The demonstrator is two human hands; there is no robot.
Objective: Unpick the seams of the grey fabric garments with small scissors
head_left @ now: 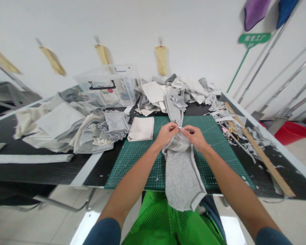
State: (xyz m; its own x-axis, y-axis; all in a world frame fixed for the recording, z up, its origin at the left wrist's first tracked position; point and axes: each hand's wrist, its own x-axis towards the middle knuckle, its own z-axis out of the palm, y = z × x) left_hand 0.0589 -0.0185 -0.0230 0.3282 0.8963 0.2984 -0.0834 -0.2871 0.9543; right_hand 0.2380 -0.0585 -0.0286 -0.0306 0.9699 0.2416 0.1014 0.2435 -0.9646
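Note:
My left hand (pixel 168 133) and my right hand (pixel 194 136) come together over the green cutting mat (pixel 140 163). Both pinch the top edge of a grey fabric piece (pixel 182 170), thumbs and fingertips nearly touching. From there the fabric hangs down over the mat and past the table's front edge, its side edges curled and pale. Just beyond my fingers, another grey fabric strip (pixel 173 105) reaches back to the heap; whether it joins the held piece I cannot tell. A folded cream cloth (pixel 141 129) lies on the mat, left of my left hand.
Fabric heaps lie at the left (pixel 61 119) and back (pixel 153 93). Behind the left heap stands a clear plastic box (pixel 109 85). A wooden ruler (pixel 260 149) runs along the right side among scraps (pixel 232 131). A red bucket (pixel 293 132) sits on the floor at right.

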